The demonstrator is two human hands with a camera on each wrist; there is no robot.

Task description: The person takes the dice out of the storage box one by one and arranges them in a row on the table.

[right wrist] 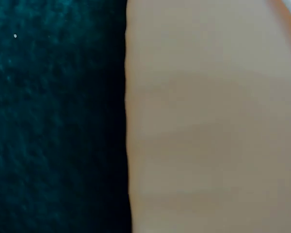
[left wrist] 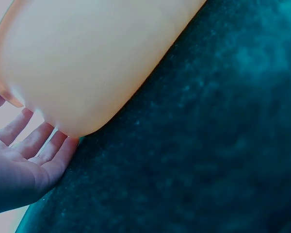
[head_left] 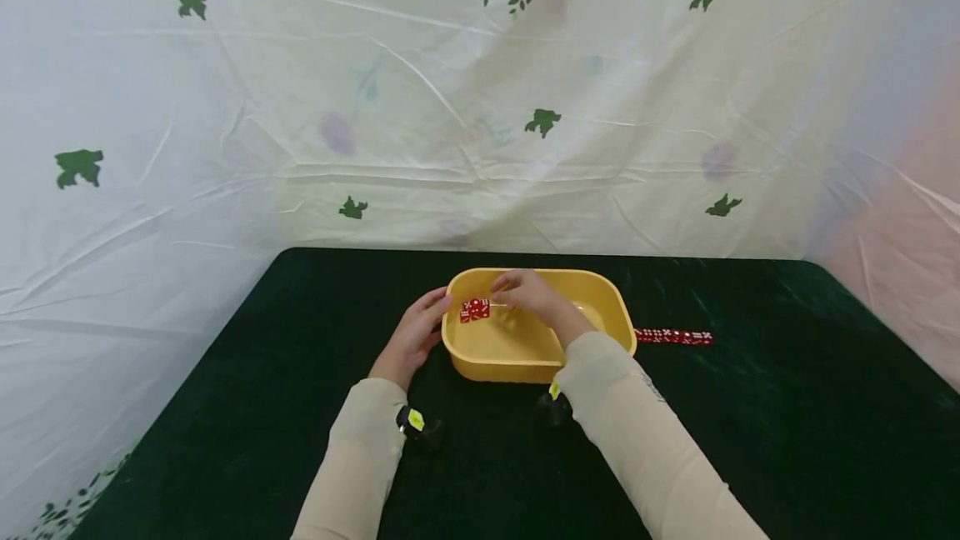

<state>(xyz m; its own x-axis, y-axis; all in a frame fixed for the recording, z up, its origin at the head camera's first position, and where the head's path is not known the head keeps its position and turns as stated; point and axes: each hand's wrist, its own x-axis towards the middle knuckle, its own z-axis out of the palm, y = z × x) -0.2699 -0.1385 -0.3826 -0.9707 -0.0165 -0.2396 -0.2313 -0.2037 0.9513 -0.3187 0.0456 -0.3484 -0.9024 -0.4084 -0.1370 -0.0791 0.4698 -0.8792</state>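
A yellow plastic basin (head_left: 510,372) stands on the dark green cloth. Inside it, toward the left end, sits a small block of red dice (head_left: 475,310) with white pips. My right hand (head_left: 528,294) reaches into the basin, its bent fingers just right of these dice; whether a die is between the fingertips is hidden. My left hand (head_left: 415,336) is at the basin's left end. In the left wrist view, the fairly straight fingers (left wrist: 34,141) rest against the outer wall. The right wrist view shows the basin's side (right wrist: 213,121), not the hand.
A row of red dice (head_left: 675,337) lies on the cloth beyond the basin's right end. The green-covered table (head_left: 750,423) meets a white hanging sheet (head_left: 465,148) with leaf prints at the back. Dark wrist cameras (head_left: 420,427) sit at both sleeves.
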